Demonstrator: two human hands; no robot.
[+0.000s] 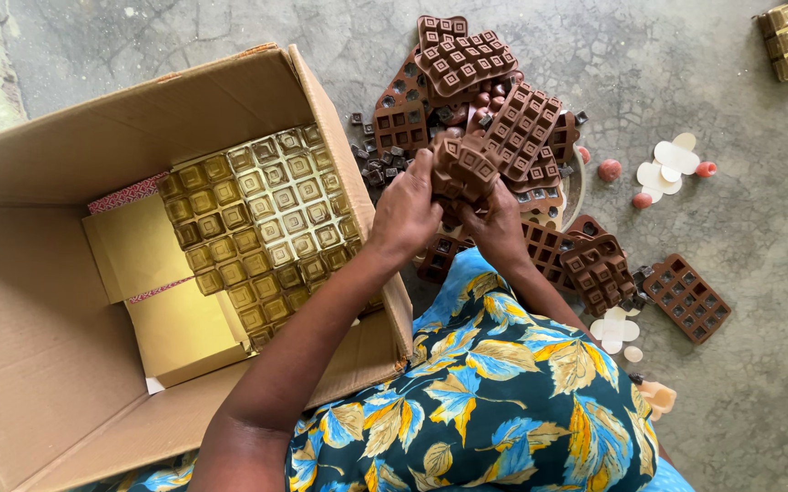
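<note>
Left hand (405,211) and right hand (496,228) both closed on one brown silicone mould (463,169), above mould pile (494,91) beside cardboard box (66,164).

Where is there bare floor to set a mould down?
Bare concrete floor lies right of the mould pile, above the single mould. Crowded: around both hands, the pile, and the cardboard box with gold trays.

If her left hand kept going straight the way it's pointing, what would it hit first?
The left hand already grips the brown silicone chocolate mould, with the right hand. Past that, probably the heap of brown moulds on the grey concrete floor, though depth is unclear.
</note>
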